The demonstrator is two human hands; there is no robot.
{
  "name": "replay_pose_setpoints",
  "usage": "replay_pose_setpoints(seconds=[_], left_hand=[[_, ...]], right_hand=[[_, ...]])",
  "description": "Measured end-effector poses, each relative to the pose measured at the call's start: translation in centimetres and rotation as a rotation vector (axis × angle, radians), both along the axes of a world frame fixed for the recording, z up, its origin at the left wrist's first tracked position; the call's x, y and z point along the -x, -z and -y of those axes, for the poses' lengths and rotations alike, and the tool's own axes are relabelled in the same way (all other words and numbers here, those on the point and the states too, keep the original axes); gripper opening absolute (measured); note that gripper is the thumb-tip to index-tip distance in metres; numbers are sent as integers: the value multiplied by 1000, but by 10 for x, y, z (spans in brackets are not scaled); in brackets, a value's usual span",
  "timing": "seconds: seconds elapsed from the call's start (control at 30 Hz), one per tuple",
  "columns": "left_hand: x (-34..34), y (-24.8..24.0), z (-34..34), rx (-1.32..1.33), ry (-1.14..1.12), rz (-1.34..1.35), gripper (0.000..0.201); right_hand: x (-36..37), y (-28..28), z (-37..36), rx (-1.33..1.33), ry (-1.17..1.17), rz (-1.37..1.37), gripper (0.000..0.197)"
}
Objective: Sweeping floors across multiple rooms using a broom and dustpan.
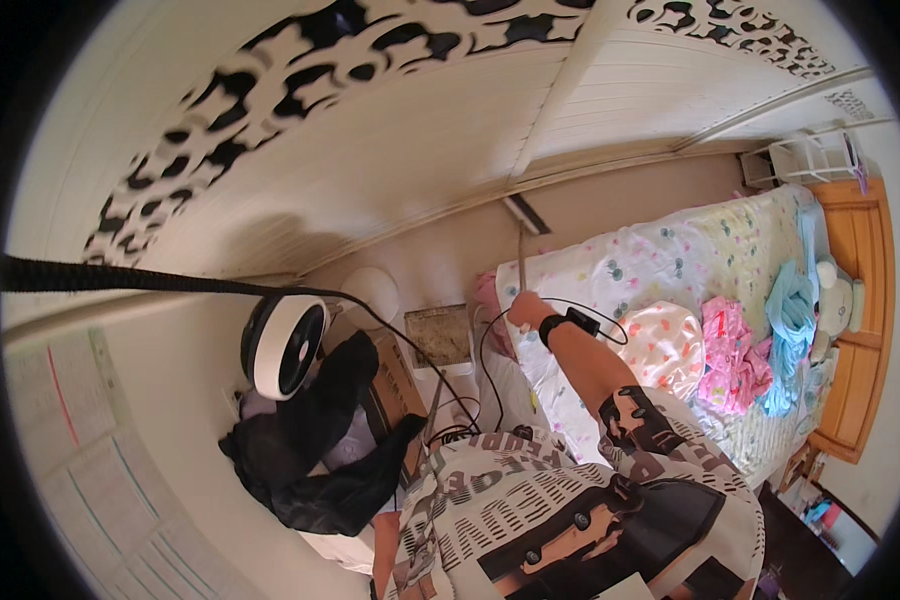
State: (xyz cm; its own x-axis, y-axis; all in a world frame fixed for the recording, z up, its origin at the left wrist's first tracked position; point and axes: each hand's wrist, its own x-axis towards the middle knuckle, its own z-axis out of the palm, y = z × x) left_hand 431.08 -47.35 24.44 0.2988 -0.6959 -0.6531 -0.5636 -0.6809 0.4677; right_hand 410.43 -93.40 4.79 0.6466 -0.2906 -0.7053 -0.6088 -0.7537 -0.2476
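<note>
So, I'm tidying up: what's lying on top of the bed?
Heart-print fabric, crumpled pink cloth, light-blue cloth and a plush toy. Anything beneath them or the patterned sheet is hidden.

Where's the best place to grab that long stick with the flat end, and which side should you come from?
Probably its thin handle, well back from the flat head, coming from the near end, lower in the picture, with fingers wrapped around. The handle looks slim and straight and runs back from the wide head at the far end. The right hand is closed on it there.
</note>
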Motion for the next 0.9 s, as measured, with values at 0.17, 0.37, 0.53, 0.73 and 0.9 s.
replay_pose_setpoints(seconds=[0.17,0.37,0.53,0.73,0.9], left_hand=[[39,-18,-55,-17,-15,7,16],[90,-15,-174,-37,-23,-32,16],[137,-13,-266,-92,-44,-60,17],[199,-3,-333,-112,-36,-70,17],[263,-10,-420,-147,-69,-63,18]], right_hand=[[-17,21,-103,151,218,149,27],[-18,7,-197,122,589,12,32],[13,41,-295,-238,966,-200,35],[113,122,-380,52,542,-104,34],[210,67,-510,-78,380,-102,28]])
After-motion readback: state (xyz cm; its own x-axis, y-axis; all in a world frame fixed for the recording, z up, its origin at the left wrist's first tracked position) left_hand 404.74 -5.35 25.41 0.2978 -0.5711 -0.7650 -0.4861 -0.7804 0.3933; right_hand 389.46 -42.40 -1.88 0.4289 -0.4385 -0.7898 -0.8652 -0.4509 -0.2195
